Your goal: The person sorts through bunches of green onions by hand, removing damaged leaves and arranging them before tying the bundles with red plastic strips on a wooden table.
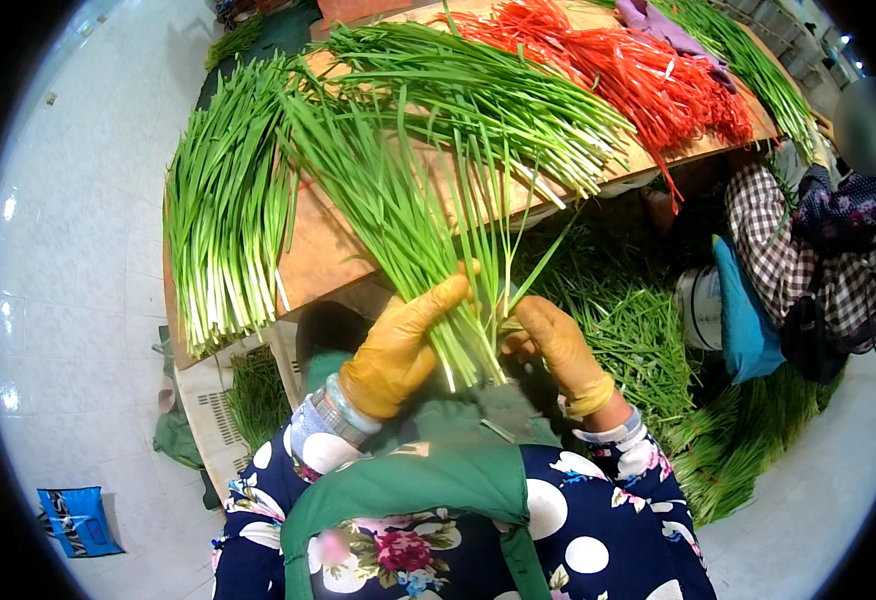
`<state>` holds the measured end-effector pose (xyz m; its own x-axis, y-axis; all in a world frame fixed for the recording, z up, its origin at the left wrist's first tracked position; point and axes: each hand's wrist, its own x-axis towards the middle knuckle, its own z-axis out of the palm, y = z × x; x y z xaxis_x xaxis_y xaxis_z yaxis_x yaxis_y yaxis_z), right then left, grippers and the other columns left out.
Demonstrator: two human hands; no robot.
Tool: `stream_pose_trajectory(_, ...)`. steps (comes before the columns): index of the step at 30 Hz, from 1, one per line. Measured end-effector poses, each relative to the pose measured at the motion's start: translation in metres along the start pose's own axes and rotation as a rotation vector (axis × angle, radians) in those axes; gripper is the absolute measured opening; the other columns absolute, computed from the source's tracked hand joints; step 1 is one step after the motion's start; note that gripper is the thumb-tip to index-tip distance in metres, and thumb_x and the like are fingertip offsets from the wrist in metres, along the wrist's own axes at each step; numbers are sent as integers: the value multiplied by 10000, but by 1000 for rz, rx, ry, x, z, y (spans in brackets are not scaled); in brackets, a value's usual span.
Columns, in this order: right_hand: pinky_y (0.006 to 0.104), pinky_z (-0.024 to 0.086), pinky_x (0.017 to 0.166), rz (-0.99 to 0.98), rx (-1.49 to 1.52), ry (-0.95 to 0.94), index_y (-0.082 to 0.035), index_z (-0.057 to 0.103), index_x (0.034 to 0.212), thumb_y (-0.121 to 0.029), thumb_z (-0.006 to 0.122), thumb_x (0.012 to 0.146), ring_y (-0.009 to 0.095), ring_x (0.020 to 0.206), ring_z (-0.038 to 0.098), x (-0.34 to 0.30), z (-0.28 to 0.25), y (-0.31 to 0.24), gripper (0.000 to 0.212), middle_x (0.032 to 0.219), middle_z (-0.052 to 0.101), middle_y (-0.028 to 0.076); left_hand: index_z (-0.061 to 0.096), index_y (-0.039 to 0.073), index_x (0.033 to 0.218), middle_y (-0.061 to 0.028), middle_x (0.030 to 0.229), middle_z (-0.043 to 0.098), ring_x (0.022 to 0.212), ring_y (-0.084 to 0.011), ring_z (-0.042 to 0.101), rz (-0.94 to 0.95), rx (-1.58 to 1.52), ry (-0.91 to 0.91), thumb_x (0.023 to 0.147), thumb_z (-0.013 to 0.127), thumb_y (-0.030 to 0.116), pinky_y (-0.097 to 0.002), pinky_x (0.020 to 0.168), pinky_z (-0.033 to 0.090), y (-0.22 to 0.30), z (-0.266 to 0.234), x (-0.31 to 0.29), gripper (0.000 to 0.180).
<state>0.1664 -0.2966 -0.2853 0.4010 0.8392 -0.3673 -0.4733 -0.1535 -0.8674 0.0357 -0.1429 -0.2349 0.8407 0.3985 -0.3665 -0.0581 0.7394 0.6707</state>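
My left hand (395,352), in a yellow rubber glove, is closed round a bunch of garlic chives (383,205). Their pale cut ends point down toward my lap, and the green leaves reach out over the wooden table (323,255). Close by on the right, my right hand (563,352), gloved alike, pinches at a few loose stalks beside the bunch's lower end; its fingertips are partly hidden. On the table a thick pile of chives (226,215) lies at the left, and another pile (488,110) lies farther back.
A heap of red plastic strips (638,85) and a purple cloth (668,35) lie at the table's back right. Loose greens (638,350) cover the floor below. A white bucket (699,308) stands beside a co-worker's checked clothing (763,245). A blue bag (80,520) lies far left.
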Motion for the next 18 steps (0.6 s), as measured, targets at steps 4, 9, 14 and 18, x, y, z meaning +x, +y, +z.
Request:
stream_pose_trajectory(4,223,451,633,-126,-39,42,-28,639,1092,-313,543,965,91,709,564,5,16,-4,326,873,614,24,541,-12,1261,-37,942,623,816,-129,640,22,31,-29,911,642,138,-252,735,550,-5,-6,7,394)
stream_pose_trajectory(9,209,423,604,-289,-70,137,-21,644,979,-301,539,971,75,656,520,2,19,-27,299,827,616,24,515,-23,1289,-42,946,624,805,-138,643,-13,-66,-7,914,630,107,-252,718,553,-1,4,6,414)
stream_pose_trajectory(14,203,428,583,-236,-129,165,-16,651,956,-204,520,967,69,614,527,14,17,-28,230,772,614,11,520,-23,1281,-48,939,623,810,-142,645,-33,-86,-65,912,631,104,-256,715,556,5,13,1,406)
stream_pose_trajectory(18,209,445,589,-375,-172,302,-11,655,991,-202,497,989,59,648,549,3,19,-22,248,842,642,23,535,-18,1262,-58,949,629,808,-149,649,-40,-52,4,912,630,99,-269,715,562,-3,-12,9,381)
